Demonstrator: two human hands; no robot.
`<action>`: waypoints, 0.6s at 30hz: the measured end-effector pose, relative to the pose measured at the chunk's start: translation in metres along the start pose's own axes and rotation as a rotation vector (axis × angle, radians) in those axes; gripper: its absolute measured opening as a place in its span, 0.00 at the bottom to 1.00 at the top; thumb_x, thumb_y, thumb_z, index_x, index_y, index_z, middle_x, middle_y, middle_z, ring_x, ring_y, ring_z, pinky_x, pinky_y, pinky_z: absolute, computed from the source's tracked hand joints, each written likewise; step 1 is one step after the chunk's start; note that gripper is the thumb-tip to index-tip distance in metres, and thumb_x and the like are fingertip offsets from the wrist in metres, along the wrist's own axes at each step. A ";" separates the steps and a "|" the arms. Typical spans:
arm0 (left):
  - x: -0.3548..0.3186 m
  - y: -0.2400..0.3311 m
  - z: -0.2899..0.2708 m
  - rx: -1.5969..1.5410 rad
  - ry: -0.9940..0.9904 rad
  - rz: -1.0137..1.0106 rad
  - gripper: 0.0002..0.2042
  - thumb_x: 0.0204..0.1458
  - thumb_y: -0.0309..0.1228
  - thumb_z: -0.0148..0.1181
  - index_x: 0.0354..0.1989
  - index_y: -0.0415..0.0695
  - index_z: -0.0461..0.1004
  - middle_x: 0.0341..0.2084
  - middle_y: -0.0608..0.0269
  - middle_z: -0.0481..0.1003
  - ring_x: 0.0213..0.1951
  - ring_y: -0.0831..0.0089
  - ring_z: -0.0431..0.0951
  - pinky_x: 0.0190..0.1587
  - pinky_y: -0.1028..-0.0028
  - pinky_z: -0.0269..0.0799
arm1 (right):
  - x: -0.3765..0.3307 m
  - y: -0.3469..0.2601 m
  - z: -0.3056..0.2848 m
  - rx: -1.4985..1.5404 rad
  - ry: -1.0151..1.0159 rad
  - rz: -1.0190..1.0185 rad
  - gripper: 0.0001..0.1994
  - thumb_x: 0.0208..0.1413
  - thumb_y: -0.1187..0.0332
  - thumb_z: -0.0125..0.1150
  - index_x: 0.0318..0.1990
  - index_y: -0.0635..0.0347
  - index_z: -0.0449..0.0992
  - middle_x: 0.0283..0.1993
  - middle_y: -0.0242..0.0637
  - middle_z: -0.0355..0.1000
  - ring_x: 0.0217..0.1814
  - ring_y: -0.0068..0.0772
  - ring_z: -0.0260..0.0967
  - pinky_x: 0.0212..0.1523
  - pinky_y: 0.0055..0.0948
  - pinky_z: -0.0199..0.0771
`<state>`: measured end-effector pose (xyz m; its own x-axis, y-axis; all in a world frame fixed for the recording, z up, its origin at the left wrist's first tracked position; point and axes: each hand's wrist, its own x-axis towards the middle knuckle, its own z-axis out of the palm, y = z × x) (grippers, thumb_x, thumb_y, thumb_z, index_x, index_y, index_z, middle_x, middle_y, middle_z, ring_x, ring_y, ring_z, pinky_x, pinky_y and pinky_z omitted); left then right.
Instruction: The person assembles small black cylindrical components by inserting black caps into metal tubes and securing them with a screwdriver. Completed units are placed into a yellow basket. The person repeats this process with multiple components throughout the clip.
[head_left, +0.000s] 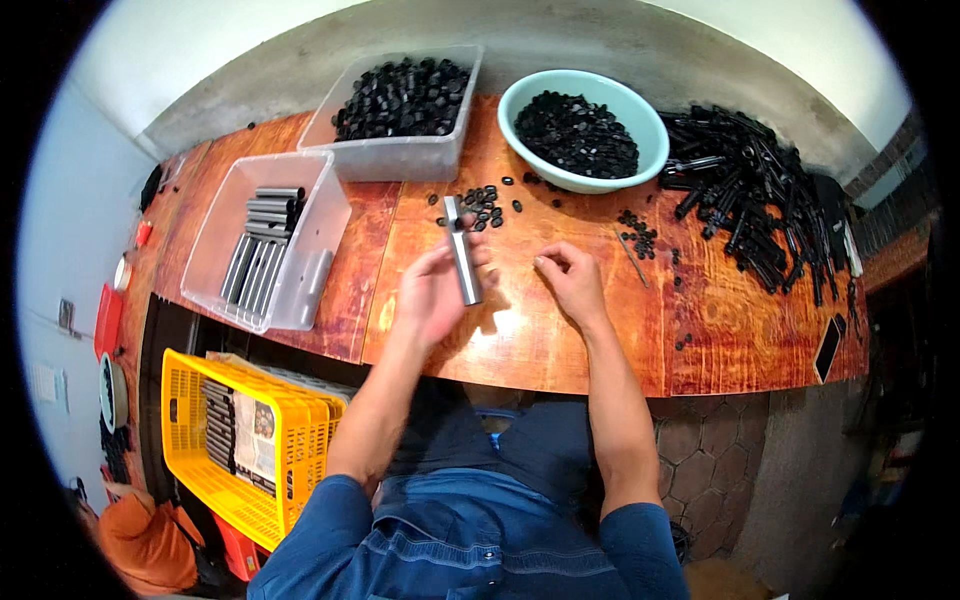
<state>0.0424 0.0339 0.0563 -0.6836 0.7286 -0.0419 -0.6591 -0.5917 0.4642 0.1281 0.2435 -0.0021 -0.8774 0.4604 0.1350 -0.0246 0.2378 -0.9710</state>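
Observation:
A silver metal tube (465,268) with a dark spot near its upper end lies across the fingers of my left hand (432,297), which holds it tilted above the table. My right hand (573,288) is to the right of it, fingers curled and thumb and forefinger pinched together. Whatever may be between those fingertips is too small to make out. Just beyond the tube, small black oval rings (484,212) are scattered on the wooden table (530,350). A thin metal rod (631,257) rests near little black round pieces (640,236), right of my right hand.
Left, a clear bin (330,235) holds metal tubes. Behind stand another clear bin (400,158) and a pale green basin (655,140), both with black parts. Black tool-like pieces (760,200) pile up right, near a phone (829,348). A yellow crate (310,440) stands lower left, near another person (150,540).

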 end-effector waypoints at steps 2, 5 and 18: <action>0.016 -0.021 -0.015 -0.139 0.014 -0.076 0.22 0.65 0.34 0.44 0.65 0.41 0.64 0.45 0.56 0.75 0.41 0.64 0.75 0.47 0.63 0.73 | -0.001 -0.001 0.001 0.005 0.008 -0.008 0.08 0.57 0.69 0.65 0.36 0.67 0.81 0.26 0.31 0.76 0.28 0.17 0.68 0.31 0.23 0.69; 0.023 -0.027 -0.024 -0.162 0.014 -0.096 0.21 0.67 0.39 0.44 0.66 0.44 0.64 0.44 0.60 0.73 0.38 0.68 0.73 0.42 0.69 0.74 | -0.001 -0.005 0.003 0.019 -0.016 0.037 0.07 0.57 0.70 0.65 0.36 0.66 0.81 0.26 0.31 0.76 0.28 0.18 0.69 0.30 0.23 0.69; 0.064 -0.008 -0.046 -0.086 -0.049 -0.089 0.22 0.70 0.46 0.44 0.60 0.42 0.68 0.35 0.62 0.73 0.31 0.70 0.71 0.36 0.73 0.70 | -0.002 0.000 0.006 -0.035 -0.007 0.041 0.05 0.59 0.73 0.65 0.37 0.66 0.80 0.30 0.28 0.76 0.32 0.17 0.70 0.34 0.21 0.70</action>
<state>-0.0104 0.0702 0.0092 -0.6068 0.7941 -0.0349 -0.7422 -0.5503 0.3826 0.1271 0.2376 -0.0034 -0.8806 0.4645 0.0940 0.0279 0.2487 -0.9682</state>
